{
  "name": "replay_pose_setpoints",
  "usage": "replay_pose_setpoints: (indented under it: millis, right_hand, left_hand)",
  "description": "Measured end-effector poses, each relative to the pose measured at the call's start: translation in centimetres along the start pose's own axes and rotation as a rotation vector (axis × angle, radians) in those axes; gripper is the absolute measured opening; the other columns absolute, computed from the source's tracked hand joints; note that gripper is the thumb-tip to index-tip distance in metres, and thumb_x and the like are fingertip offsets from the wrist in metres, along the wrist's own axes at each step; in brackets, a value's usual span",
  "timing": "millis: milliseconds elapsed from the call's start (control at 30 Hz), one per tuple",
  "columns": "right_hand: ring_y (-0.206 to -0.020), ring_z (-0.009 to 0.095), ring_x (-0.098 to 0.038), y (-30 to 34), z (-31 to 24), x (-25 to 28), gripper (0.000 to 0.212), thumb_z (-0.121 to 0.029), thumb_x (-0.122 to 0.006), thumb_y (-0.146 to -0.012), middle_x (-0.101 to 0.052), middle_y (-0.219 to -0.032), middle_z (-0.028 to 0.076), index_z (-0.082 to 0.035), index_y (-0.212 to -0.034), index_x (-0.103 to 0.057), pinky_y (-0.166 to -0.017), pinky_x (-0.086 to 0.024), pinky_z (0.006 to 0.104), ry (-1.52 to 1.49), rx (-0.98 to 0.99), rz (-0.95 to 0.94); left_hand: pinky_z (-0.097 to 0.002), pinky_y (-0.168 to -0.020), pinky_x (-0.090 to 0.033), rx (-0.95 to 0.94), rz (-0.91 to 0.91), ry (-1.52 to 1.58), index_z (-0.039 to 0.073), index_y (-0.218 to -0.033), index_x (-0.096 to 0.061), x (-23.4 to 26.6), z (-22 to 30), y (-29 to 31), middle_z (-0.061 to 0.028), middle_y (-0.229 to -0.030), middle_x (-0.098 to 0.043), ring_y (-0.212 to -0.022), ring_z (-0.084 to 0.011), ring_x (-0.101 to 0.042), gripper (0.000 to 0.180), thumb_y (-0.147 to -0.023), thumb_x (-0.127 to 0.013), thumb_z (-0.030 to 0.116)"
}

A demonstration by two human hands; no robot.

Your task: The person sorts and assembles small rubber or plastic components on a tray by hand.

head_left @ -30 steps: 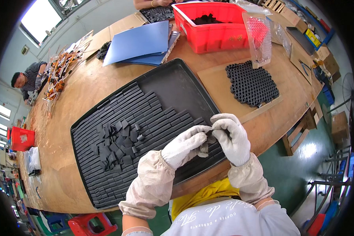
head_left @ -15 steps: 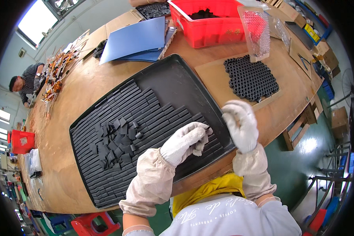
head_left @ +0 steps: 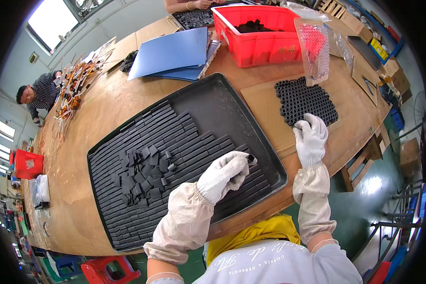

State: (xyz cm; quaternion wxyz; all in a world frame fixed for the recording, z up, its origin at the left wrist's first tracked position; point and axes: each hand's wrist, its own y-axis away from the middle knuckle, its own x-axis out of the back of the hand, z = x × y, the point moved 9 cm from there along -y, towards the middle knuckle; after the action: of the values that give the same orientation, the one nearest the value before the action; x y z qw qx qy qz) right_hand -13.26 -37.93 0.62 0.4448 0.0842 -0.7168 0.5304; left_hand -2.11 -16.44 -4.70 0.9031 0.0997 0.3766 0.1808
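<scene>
My left hand point(head_left: 225, 176), in a white knit glove, is closed above the right part of a black tray point(head_left: 208, 102). Between its thumb and forefinger a small black piece point(head_left: 252, 158) sticks out; its exact shape is hard to make out. Rows of narrow black strips or tubes point(head_left: 128, 220) lie side by side in the tray. On top of them is a loose heap of small black flat pieces point(head_left: 144, 175). My right hand point(head_left: 311, 138), gloved too, has its fingers apart and bent at the near edge of a block of upright black tubes point(head_left: 306, 100).
Behind the tray lie blue sheets point(head_left: 168, 52) and a red bin point(head_left: 260, 45) with black pieces inside. Bubble wrap point(head_left: 315, 54) stands by the tubes. At the far left a person point(head_left: 45, 92) works near a wire bundle point(head_left: 75, 94). Another person's hands point(head_left: 203, 4) show at the far edge.
My right hand has moved away from the tray, to the right, and reached the tube block. My left hand stays over the tray, and the black piece in it now shows more plainly.
</scene>
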Motion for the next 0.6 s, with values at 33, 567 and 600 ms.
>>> replay_pose_setpoints:
  millis: [33, 567, 600]
  right_hand:
    - [-0.117, 0.026, -0.053, -0.1, -0.3, 0.4, 0.024, -0.015, -0.079, -0.073, -0.059, -0.119, 0.002, -0.017, -0.093, -0.066, -0.1, -0.04, 0.0439, 0.003, 0.024, 0.02]
    - [-0.103, 0.027, -0.062, -1.1, -10.3, 4.4, 0.013, 0.002, -0.074, -0.076, -0.064, -0.11, 0.013, -0.003, -0.087, -0.069, -0.09, -0.049, 0.0356, -1.117, -0.261, -0.355]
    - [-0.103, 0.027, -0.062, -1.0, -10.2, 4.2, 0.013, 0.002, -0.074, -0.076, -0.064, -0.11, 0.013, -0.003, -0.087, -0.069, -0.09, -0.049, 0.0356, -1.117, -0.262, -0.357]
  left_hand:
    - [-0.0178, -0.052, -0.039, -0.029, 0.0, 0.029, 0.001, -0.116, -0.06, 0.2, 0.2, -0.1, -0.0014, -0.084, -0.06, -0.067, -0.0069, -0.051, 0.03, -0.1, -0.06, 0.025]
    - [-0.0188, -0.06, -0.044, -0.121, 0.204, -0.383, 0.004, -0.121, -0.063, 0.3, 3.0, 0.9, 0.0026, -0.085, -0.06, -0.068, -0.0028, -0.049, 0.031, -0.096, -0.065, 0.021]
    - [-0.0189, -0.06, -0.044, -0.116, 0.221, -0.414, 0.004, -0.122, -0.063, 0.2, 3.0, 1.0, 0.0027, -0.085, -0.059, -0.068, -0.0029, -0.05, 0.031, -0.096, -0.065, 0.022]
